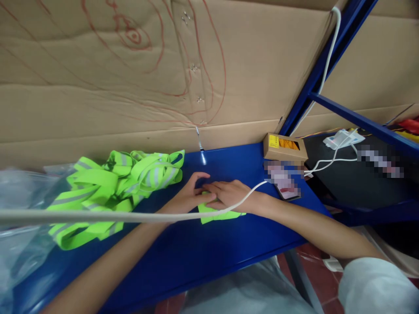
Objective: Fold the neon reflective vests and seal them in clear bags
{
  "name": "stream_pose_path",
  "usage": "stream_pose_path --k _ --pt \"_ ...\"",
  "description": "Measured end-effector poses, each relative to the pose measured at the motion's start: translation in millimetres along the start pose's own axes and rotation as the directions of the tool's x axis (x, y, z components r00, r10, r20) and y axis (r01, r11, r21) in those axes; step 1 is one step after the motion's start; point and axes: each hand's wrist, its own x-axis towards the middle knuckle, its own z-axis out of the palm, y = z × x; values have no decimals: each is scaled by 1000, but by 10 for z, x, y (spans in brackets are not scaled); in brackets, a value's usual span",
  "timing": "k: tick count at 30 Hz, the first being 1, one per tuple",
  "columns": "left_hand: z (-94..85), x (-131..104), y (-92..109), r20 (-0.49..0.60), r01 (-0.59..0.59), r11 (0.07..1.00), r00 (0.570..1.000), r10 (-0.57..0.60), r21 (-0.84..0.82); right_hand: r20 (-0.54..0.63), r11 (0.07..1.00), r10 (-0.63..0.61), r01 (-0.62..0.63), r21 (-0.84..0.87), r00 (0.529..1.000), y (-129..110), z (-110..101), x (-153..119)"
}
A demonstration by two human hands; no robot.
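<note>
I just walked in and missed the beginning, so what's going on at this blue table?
A person's left hand and right hand meet over a small neon-green piece on the blue table; their grip isn't clear. A loose pile of green bands with grey stripes lies to the left, and an open-topped carton sits at the right.

one green strap heap (106,181), one green piece (206,209), one cardboard box (284,153)

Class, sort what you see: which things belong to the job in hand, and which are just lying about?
Likely the job:
- green strip at the hands
- green pile
- table, as work surface

Likely just lying about:
- box
- phone
- white cable
- plastic bags
</note>
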Motion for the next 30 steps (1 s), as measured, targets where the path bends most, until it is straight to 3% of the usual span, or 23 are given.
stream_pose_path --k 6,11,14,16,18,20,23,26,30 --pt "35 -135 -2 113 -25 996 993 34 -82 68 999 20 -22 34 997 -51 -97 -42" --pt "104 -207 37 189 -9 967 980 58 -253 27 990 -3 -1 138 1000 -90 -138 -80" --pt "176 -257 23 70 -13 996 997 19 -90 -39 966 106 -94 241 994 -75 -118 -65" --pt "217 -281 8 -62 8 1000 998 -7 27 -87 919 241 -199 340 967 -76 -88 -44" --pt "248 -289 -4 -122 52 998 991 -46 42 -117 862 345 -265 432 931 -92 -45 -19" --pt "277 -280 -16 -70 93 995 993 -94 -24 -149 842 388 -284 458 910 -120 6 3" --pt "342 -250 -40 28 116 985 993 -113 -128 -263 898 354 -248 363 897 -162 69 29" --pt "423 -237 -63 -13 100 979 994 -105 -179 -343 937 296 -200 288 892 -186 77 54" --pt "498 -274 -59 -52 101 955 991 -120 -278 -328 883 320 -155 443 889 -129 -22 64"
